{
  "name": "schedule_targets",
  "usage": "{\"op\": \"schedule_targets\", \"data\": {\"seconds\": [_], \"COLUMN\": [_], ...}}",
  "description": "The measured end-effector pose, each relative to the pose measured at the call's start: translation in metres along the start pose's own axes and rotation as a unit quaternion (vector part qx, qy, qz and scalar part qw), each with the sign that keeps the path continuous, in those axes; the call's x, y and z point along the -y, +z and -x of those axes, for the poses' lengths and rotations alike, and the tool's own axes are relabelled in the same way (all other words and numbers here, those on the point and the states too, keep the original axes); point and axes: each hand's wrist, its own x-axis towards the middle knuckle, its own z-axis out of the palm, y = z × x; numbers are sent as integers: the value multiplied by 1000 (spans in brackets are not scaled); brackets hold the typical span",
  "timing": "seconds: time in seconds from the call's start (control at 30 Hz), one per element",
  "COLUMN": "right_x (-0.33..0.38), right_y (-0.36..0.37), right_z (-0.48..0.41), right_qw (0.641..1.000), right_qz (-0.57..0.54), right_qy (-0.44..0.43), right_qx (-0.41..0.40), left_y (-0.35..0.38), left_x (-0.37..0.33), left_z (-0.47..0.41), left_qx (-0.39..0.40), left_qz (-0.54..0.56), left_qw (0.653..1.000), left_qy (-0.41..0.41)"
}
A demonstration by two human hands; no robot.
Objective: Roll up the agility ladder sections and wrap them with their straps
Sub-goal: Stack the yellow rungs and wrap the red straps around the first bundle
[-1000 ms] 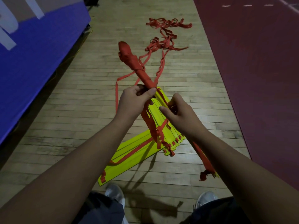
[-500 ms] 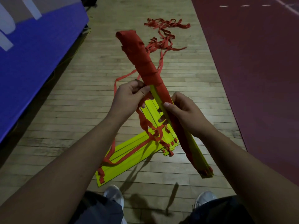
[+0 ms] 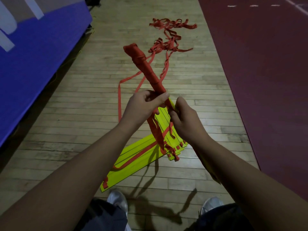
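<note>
Upper ladder bundle [image 3: 146, 69] strap-wrapped; L hand [image 3: 143, 109] & R hand [image 3: 185, 122] grip it (mid-wrap). Loose yellow rungs [image 3: 141, 157], strap tangle [image 3: 170, 25] on floor [image 3: 66, 114]: undone.

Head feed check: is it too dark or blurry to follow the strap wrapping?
Head view: dim overall, but the wrapped bundle and yellow rungs look sharp, with no visible motion blur; head view: a soft glare patch on the wood floor beside the rungs; head view: long dark shadows fall toward the shoes; head view: wide-angle bending curves the floorboards near the edges.
</note>
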Motion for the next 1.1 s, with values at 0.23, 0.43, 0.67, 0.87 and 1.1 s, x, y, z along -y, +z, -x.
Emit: {"op": "schedule_targets", "data": {"seconds": [0.23,0.43,0.67,0.87,1.1], "right_x": [-2,-1,0,-3,-1], "right_y": [-4,-29,-27,-20,-16], "right_z": [-2,-8,-5,-3,-7], "right_qw": [1000,980,961,973,991], "right_qz": [-15,-148,-244,-214,-134], "right_qy": [0,58,31,10,20], "right_qx": [27,117,126,82,15], "left_y": [-3,-13,-17,-18,-14], "left_x": [-3,5,-1,3,7], "left_z": [-1,-11,-10,-11,-11], "left_qx": [-38,-36,-19,18,74], "left_qz": [58,129,67,16,15], "left_qw": [998,991,996,1000,997], "left_qy": [-2,33,63,15,9]}}
